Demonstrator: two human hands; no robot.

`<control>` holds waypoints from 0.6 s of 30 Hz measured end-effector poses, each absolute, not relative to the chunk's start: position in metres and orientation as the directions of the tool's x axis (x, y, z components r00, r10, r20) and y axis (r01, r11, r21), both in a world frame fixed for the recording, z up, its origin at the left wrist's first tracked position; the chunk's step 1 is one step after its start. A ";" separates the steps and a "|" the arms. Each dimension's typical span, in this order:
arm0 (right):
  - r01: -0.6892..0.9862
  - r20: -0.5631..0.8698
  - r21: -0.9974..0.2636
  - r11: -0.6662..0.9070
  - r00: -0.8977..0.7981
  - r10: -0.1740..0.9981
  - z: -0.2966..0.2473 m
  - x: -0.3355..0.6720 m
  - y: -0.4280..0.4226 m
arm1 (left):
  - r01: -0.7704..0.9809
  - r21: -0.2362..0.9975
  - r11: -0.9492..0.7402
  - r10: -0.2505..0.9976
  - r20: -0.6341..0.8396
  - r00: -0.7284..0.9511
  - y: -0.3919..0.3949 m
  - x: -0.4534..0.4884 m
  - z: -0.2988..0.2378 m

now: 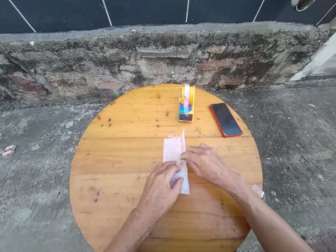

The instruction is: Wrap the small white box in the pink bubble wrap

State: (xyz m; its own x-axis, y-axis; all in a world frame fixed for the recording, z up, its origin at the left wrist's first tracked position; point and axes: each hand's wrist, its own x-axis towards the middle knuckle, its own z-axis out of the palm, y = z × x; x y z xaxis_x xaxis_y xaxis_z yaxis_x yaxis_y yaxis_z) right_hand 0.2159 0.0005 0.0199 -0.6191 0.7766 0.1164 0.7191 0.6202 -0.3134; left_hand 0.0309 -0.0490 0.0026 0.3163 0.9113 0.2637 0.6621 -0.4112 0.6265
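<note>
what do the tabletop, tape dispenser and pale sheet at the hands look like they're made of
Tabletop: wood, probably varnished, from its knots, plank seams and soft sheen.
Tape dispenser: likely smooth plastic, given its bright, even yellow and blue colouring.
Pale sheet: thin, matte and creased, so perhaps paper or tissue.

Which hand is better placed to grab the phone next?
Probably the right hand: the phone lies on that side, nearer to it than to the left hand, though both are at the pale item.
</note>
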 end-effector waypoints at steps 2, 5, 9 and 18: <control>0.708 0.125 -0.307 0.636 -0.633 0.764 0.020 0.216 0.000 | 0.659 0.633 -0.407 0.912 0.246 0.328 -0.047 0.030 0.006; 0.684 0.120 -0.317 0.657 -0.659 0.743 0.021 0.213 0.002 | 0.662 0.637 -0.395 0.917 0.222 0.332 -0.047 0.029 0.008; 0.655 0.105 -0.366 0.661 -0.677 0.728 0.018 0.207 0.010 | 0.661 0.649 -0.378 0.922 0.198 0.333 -0.046 0.029 0.007; 0.578 0.072 -0.498 0.646 -0.715 0.695 0.000 0.203 0.025 | 0.633 0.673 -0.383 0.922 0.239 0.304 -0.048 0.030 0.004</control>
